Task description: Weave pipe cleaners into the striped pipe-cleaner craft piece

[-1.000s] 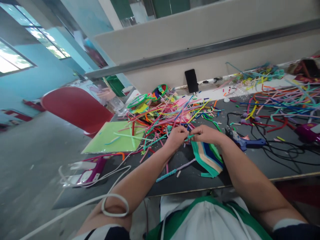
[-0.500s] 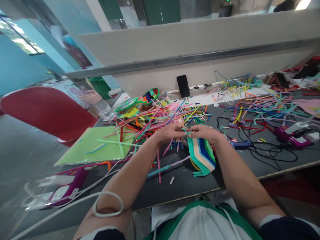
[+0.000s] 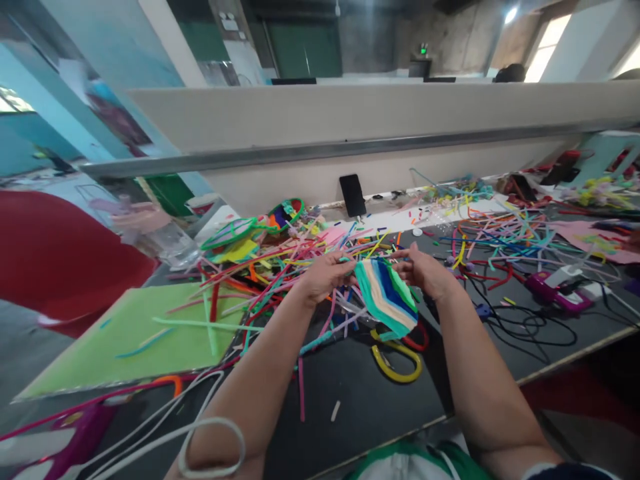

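A striped panel of pipe cleaners [image 3: 383,297], in teal, cream, blue and green bands, hangs tilted above the dark table. My left hand [image 3: 330,277] pinches its upper left corner, where a teal end sticks up. At the panel's upper right edge is my right hand [image 3: 425,272], its thumb raised apart from the fingers, which reach toward the edge; whether they touch it I cannot tell. Below the panel lie yellow-handled scissors [image 3: 397,367], partly covered by it. A red loop [image 3: 423,337] shows beside its lower right.
Loose pipe cleaners [image 3: 280,267] heap behind my left hand, with more at the right. A green sheet [image 3: 165,333] lies left. A phone [image 3: 353,195] leans on the partition. Black cables [image 3: 525,327] run to a purple device [image 3: 557,290]. A white cable crosses my left forearm.
My hands have moved apart, the right one drawing away from the left with its thumb lifting. The panel has risen and swung left, uncovering the yellow scissors. The camera view has shifted.
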A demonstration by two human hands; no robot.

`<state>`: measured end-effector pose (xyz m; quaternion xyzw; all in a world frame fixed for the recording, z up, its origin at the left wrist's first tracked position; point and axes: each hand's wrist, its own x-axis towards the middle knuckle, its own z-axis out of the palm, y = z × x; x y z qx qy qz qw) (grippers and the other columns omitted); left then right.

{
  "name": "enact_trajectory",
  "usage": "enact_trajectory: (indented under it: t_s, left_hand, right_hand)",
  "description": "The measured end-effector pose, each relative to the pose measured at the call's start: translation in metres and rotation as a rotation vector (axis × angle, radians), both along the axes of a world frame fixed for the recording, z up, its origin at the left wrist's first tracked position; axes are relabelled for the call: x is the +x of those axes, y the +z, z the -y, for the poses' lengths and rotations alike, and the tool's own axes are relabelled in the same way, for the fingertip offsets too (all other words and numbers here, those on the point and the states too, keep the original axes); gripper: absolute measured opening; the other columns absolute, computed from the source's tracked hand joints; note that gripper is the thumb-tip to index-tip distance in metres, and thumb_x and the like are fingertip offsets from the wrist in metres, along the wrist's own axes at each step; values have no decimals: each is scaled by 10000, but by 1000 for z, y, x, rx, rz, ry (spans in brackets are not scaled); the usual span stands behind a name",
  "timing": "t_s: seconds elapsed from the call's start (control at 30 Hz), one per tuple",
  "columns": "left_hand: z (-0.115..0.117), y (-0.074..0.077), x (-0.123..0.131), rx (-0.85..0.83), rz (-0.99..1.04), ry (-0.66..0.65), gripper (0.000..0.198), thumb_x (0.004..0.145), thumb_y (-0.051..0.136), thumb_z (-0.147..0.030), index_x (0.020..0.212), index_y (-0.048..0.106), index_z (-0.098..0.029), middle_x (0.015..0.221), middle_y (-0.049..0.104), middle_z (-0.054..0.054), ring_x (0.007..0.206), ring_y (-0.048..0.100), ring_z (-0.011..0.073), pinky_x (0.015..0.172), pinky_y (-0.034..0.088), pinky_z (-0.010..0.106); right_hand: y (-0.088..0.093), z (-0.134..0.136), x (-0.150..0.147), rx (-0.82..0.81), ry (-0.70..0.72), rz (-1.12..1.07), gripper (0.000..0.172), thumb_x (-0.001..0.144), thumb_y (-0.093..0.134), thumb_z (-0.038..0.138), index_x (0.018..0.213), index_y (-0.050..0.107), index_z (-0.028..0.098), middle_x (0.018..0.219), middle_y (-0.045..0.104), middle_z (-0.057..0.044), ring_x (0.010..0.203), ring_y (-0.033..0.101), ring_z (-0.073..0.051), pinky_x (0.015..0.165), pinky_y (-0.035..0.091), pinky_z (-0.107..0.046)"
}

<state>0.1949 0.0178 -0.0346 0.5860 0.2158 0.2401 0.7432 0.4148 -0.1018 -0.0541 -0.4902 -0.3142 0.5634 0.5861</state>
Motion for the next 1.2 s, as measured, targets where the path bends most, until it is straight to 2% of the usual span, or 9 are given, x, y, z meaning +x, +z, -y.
enact_trajectory:
  t_s: [0.17,0.27,0.33,0.43,0.57,0.7,0.83,0.97,1.2]
  left_hand:
    - [-15,3,-13,-105,144,281,298,623,798,-267,781,588,-128,683,629,-4,553,591,84,593,516,230]
    - [-12,0,-8,-168,225,417,324,589,813,-247,762,562,-138,644,612,-24,557,602,94,609,525,241]
    - [-8,-1,-4,-179,259,457,325,590,811,-247,764,559,-139,646,611,-26,559,604,95,620,528,247]
    - [-5,1,-5,-159,203,363,315,629,792,-281,810,582,-132,691,637,0,593,619,108,664,534,274]
    - [-13,8,-17,-78,85,182,356,681,759,-346,932,623,-134,817,671,42,706,647,138,742,524,309]
    - [-20,13,-25,93,22,177,383,714,726,-393,970,658,-117,874,673,65,687,606,99,637,468,212]
    - [-20,10,-24,237,-31,96,360,726,699,-436,854,674,-100,767,648,54,631,560,94,605,441,215]
    - [-15,11,-23,281,-35,90,393,734,660,-502,781,660,-112,717,622,36,599,533,97,609,447,238]
    - [-16,17,-28,326,-114,170,460,757,591,-569,789,665,-117,603,573,12,480,431,80,483,346,215]
  right_hand:
    - [4,-5,-13,63,-47,-113,535,805,459,660,965,652,188,802,713,-64,637,641,-153,546,497,-250]
    - [-1,-6,-26,134,-30,-89,415,772,607,540,1006,659,201,946,725,-63,783,675,-192,652,541,-289]
    - [-6,-6,-31,151,-56,-73,367,690,735,406,981,672,192,931,730,-56,767,681,-199,671,550,-305]
    - [-9,-7,-30,148,-144,-82,371,585,814,302,911,696,171,825,735,-43,679,680,-185,669,556,-307]
    - [-8,-7,-26,174,-190,-54,343,561,824,305,861,711,184,772,731,-24,633,671,-171,647,545,-294]
    - [-6,-6,-28,148,-160,-35,384,547,827,304,889,707,179,759,727,-24,597,657,-160,614,528,-286]
    - [-6,-5,-31,138,-149,-51,397,544,827,299,902,706,175,760,725,-21,595,651,-157,618,525,-286]
    - [-7,-6,-30,145,-133,-34,415,549,823,308,931,706,194,760,727,-8,599,655,-158,617,523,-286]
    - [-6,-7,-32,135,-144,-34,399,533,828,295,897,709,182,725,722,-11,573,648,-159,578,510,-278]
